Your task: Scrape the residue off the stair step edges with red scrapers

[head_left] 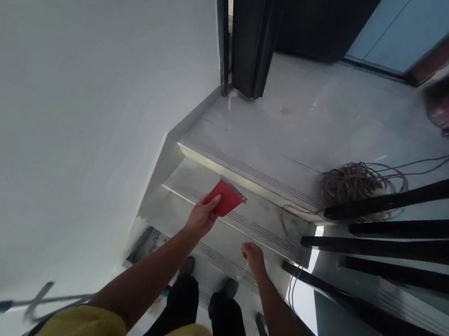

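Right, looking down at stairs. My left hand (201, 216) grips a red scraper (226, 197) by its lower end, thumb pressed on the red face, fingers wrapped behind. The metal blade edge is at the top, tilted, pointing up and to the right. The scraper is in the air over the second step (250, 222) from the top, not touching it.

My right hand (253, 256) is held lower and to the right, well apart from the scraper. Fingers curled in loosely; looks empty, but motion blur means I can't tell for sure whether anything thin is in it.

Both my feet (205, 278) are on a lower step, dark trousers, yellow top at the bottom edge of view.

Around: plain white wall (70, 114) on the left. Landing (338, 122) at the top with a dark door frame (246, 33). A tangled coil of reddish wires (357, 182) lies on the landing at the right, just beside the top of the black railing bars (406, 230). One loose strand trails off toward the far right. A metal rod (4, 301) runs along the wall at lower left.
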Action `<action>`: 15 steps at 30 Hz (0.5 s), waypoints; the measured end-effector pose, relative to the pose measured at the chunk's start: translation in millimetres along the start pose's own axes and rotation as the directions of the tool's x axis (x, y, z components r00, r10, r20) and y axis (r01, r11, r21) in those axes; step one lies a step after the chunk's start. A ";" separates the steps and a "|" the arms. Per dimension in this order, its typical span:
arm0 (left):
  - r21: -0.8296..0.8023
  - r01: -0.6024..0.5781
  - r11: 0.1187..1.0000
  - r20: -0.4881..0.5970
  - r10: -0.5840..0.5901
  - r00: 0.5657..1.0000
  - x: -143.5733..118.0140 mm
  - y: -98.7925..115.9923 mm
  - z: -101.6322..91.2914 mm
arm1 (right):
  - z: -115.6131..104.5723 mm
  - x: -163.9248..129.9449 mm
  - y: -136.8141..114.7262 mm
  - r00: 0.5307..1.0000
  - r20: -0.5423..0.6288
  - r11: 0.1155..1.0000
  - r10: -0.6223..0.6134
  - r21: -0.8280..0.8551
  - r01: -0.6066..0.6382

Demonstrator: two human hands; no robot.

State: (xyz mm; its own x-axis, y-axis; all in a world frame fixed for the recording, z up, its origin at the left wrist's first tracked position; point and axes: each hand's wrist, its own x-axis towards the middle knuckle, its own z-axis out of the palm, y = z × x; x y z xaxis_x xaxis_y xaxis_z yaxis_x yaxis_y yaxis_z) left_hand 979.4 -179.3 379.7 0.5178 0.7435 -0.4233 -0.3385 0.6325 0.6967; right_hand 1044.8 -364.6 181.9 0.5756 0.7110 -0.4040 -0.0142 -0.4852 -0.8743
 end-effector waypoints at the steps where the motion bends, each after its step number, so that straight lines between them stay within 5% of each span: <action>1: 0.001 -0.019 1.000 0.014 0.019 1.000 -24.4 13.0 21.9 | -10.9 -13.9 -20.0 0.999 0.031 1.000 0.008 0.010 -0.008; 5: 0.005 -0.093 0.996 0.034 0.092 0.995 -100.6 58.7 91.8 | -58.1 -42.6 -83.1 0.990 0.130 0.998 0.059 -0.026 -0.056; 8: 0.017 -0.124 0.992 0.033 0.124 0.992 -129.1 80.5 117.1 | -88.4 -44.1 -110.9 0.993 0.111 0.986 0.047 -0.165 -0.028; 12: 0.090 -0.149 0.985 -0.044 0.154 0.987 -126.3 95.4 121.2 | -109.5 -28.4 -131.1 0.992 0.110 0.965 0.057 -0.262 -0.026; 15: 0.174 -0.125 0.977 -0.135 0.149 0.980 -89.8 113.6 112.7 | -107.3 14.3 -151.5 0.985 0.140 0.956 0.105 -0.285 -0.061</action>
State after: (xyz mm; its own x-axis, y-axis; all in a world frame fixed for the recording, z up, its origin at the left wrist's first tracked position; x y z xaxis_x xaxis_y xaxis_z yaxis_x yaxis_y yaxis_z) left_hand 983.0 -198.7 562.2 0.3504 0.8520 -0.3889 -0.2587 0.4872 0.8341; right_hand 1143.0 -335.6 337.5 0.4505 0.7207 -0.5270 0.1847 -0.6527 -0.7347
